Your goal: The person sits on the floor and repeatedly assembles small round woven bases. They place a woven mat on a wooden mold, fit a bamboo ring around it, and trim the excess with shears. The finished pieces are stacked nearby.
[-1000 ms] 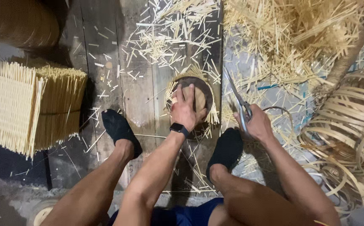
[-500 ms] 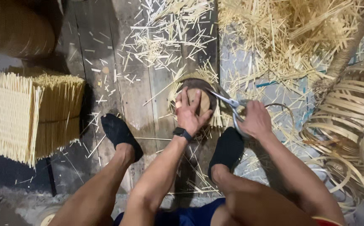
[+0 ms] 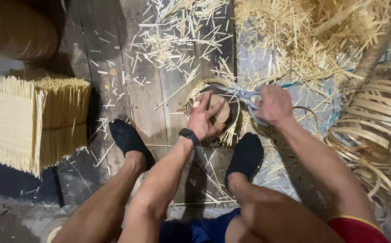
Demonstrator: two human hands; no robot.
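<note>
A small round bamboo basket (image 3: 229,118) with loose strip ends sticking out of its rim lies on the dark wooden floor between my feet. My left hand (image 3: 204,118), with a black watch on its wrist, presses down flat on the basket. My right hand (image 3: 274,104) grips metal scissors (image 3: 242,93). Their blades point left over the basket's upper rim.
Cut bamboo slivers (image 3: 177,40) litter the planks, and a deep heap of them (image 3: 312,36) lies at the top right. Coiled bamboo strips (image 3: 380,130) sit at the right. A block of bundled thin sticks (image 3: 29,121) stands at the left. My feet in black socks (image 3: 128,139) flank the basket.
The scissors swung from pointing up and away to lying across the basket's upper rim. My right hand moved left toward the basket. My left hand stayed pressed on it.
</note>
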